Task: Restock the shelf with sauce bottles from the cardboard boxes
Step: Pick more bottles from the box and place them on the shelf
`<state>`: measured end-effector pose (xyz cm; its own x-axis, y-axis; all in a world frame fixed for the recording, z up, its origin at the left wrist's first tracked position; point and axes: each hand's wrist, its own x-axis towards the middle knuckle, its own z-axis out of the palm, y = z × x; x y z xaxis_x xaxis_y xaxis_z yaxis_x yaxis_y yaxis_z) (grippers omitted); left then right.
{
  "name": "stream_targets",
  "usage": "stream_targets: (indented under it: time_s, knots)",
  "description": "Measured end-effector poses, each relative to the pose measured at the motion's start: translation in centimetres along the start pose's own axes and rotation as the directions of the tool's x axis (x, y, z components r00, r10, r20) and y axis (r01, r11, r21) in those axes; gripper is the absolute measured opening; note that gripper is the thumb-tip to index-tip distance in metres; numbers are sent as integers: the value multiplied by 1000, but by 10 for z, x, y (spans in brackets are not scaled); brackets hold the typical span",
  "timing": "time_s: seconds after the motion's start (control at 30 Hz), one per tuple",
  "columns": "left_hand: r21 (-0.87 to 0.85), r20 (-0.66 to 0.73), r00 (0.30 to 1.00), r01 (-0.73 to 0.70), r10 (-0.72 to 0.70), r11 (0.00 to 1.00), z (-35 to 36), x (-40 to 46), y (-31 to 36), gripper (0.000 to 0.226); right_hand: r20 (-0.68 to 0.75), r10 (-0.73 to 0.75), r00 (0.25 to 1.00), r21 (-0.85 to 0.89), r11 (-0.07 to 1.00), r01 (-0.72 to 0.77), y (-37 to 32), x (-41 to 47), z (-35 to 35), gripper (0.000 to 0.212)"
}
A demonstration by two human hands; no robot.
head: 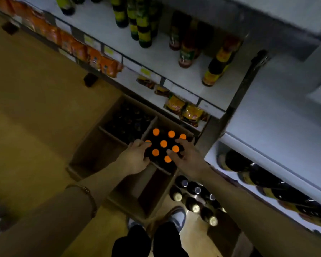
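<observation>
Both hands reach into the cardboard box [174, 125] on the floor: left hand [135, 158] grips an orange-capped bottle [148, 143]; right hand [187, 156] spreads open over the others.

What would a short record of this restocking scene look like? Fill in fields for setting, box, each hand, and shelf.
setting: shop aisle, seen from above
box: open cardboard box on the floor, holding dark bottles with orange caps
left hand: reaching onto the bottles at the box's left edge
right hand: fingers spread over the caps on the right side
shelf: partly stocked with upright sauce bottles
</observation>
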<state>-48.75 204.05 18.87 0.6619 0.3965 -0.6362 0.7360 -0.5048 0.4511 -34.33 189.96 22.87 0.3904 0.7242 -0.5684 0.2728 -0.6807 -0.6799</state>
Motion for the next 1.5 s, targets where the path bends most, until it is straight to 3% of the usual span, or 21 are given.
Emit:
stream_targets:
  time_s: [0.2,0.33,0.43,0.6,0.7,0.8,0.97,1.07,1.2,1.33,1.5]
  knots:
    - [59,35,999,32,-34,998,103,85,-37,67,66,40,997,-158,987,-29,108,70,60,60]
    - [-12,-115,990,81,-82,997,164,128,-58,82,72,64,995,-189,981,-50,172,97,97,58]
    - [-18,-201,979,8,-12,1000,181,153,-79,79,1,13,1000,-152,988,-13,199,120,117,48]
    - [-193,-259,961,-148,95,970,185,189,-104,58,4,-85,996,-89,992,85,221,156,139,61]
    - [-237,-222,967,-175,123,956,185,201,-113,50,27,-138,990,-91,986,140,228,174,144,55]
    - [-157,-109,985,-152,136,976,180,212,-119,51,106,-138,985,-243,957,160,230,186,147,51]
    - [-68,166,965,-197,206,978,168,232,-123,64,268,-184,946,-544,781,306,228,202,133,49]
    - [0,153,962,-227,225,974,178,240,-123,67,299,-200,933,-619,703,349,229,211,132,43]
    - [-34,124,973,-191,194,981,188,245,-129,62,245,-289,926,-658,652,377,235,212,138,43]
    - [-34,20,978,-209,209,977,189,237,-130,51,134,-315,940,-626,708,326,236,210,140,38]
    - [-115,-118,972,-216,203,969,194,213,-125,45,127,-259,957,-468,835,288,230,185,132,39]
